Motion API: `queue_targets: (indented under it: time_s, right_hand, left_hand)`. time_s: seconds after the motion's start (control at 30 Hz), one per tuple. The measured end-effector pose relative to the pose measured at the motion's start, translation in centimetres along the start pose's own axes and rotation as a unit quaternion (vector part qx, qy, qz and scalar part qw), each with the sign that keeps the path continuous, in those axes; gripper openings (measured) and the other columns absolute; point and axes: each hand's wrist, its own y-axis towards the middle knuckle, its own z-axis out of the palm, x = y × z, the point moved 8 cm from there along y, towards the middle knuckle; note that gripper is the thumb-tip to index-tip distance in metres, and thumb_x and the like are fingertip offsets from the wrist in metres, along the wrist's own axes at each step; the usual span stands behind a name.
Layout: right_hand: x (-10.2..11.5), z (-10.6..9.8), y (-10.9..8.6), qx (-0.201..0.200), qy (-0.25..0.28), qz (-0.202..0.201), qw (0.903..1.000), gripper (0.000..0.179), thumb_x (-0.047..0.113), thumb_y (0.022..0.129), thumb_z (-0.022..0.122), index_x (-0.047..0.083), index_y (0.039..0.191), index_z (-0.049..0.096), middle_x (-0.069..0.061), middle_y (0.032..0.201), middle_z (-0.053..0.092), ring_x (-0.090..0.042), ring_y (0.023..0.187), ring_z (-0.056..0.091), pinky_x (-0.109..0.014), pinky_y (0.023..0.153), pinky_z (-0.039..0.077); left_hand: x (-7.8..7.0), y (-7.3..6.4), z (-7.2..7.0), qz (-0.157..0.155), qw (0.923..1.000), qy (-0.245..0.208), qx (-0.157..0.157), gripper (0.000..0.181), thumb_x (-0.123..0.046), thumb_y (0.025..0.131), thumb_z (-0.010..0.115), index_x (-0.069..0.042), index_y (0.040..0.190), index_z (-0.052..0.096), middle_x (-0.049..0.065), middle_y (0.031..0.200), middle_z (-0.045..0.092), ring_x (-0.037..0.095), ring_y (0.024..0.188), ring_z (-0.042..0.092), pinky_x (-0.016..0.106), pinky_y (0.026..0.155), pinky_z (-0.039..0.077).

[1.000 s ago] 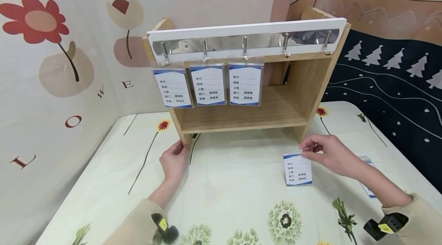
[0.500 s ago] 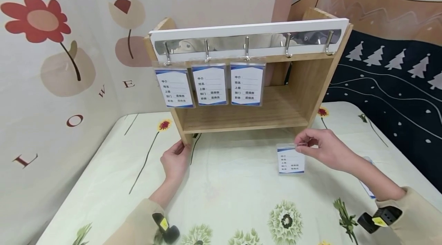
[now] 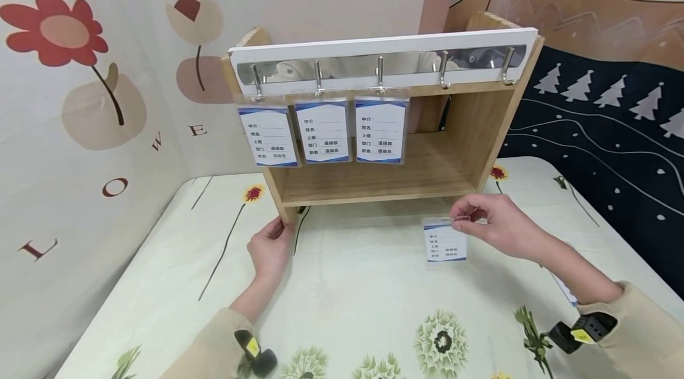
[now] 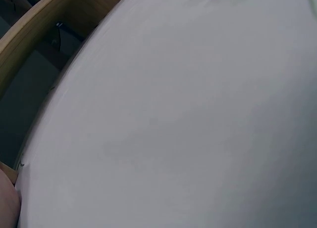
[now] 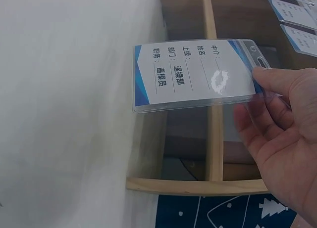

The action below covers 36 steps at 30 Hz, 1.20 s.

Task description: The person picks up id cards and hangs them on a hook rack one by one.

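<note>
My right hand (image 3: 494, 224) pinches the top edge of a badge (image 3: 446, 242) in a clear plastic sleeve, held in front of the rack's lower right side. In the right wrist view the badge (image 5: 183, 74) shows printed lines and blue corners, with thumb on one face and fingers behind. My left hand (image 3: 271, 248) grips the bottom of the left side panel of the wooden rack (image 3: 374, 183). Three similar badges hang from the left and middle hooks: a left badge (image 3: 269, 136), a second badge (image 3: 322, 131) and a third badge (image 3: 380, 131).
Two hooks on the right carry no badge: one hook (image 3: 443, 70) and the end hook (image 3: 507, 66). Another badge (image 3: 565, 287) lies on the flowered tablecloth (image 3: 347, 284), partly behind my right forearm. Printed curtains stand behind the rack.
My right hand has moved left and away from me, toward the rack, carrying the badge with it. The left hand stays on the rack's side panel.
</note>
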Motion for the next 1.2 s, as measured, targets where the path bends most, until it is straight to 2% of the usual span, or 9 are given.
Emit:
queue_targets:
  time_s: [0.77, 1.2]
  right_hand:
    - [0.3, -0.3, 0.2, -0.005, 0.003, 0.011, 0.9999, 0.017, -0.004, 0.089, 0.076, 0.009, 0.099, 0.072, 0.004, 0.090, 0.068, -0.020, 0.084, 0.059, -0.024, 0.075, 0.055]
    - [1.3, -1.2, 0.8, -0.011, -0.008, -0.021, 0.9997, 0.019, -0.005, 0.088, 0.077, 0.010, 0.099, 0.072, 0.005, 0.090, 0.069, -0.017, 0.083, 0.061, -0.024, 0.076, 0.057]
  left_hand:
    - [0.1, 0.0, 0.1, -0.008, 1.0000, -0.002, 0.004, 0.035, -0.010, 0.096, 0.067, 0.002, 0.130, 0.068, 0.019, 0.122, 0.070, 0.030, 0.111, 0.070, 0.031, 0.089, 0.058]
    - [0.1, 0.0, 0.1, -0.007, 0.9999, -0.007, 0.004, 0.035, -0.009, 0.096, 0.067, 0.003, 0.129, 0.068, 0.019, 0.121, 0.070, 0.030, 0.110, 0.071, 0.030, 0.089, 0.058]
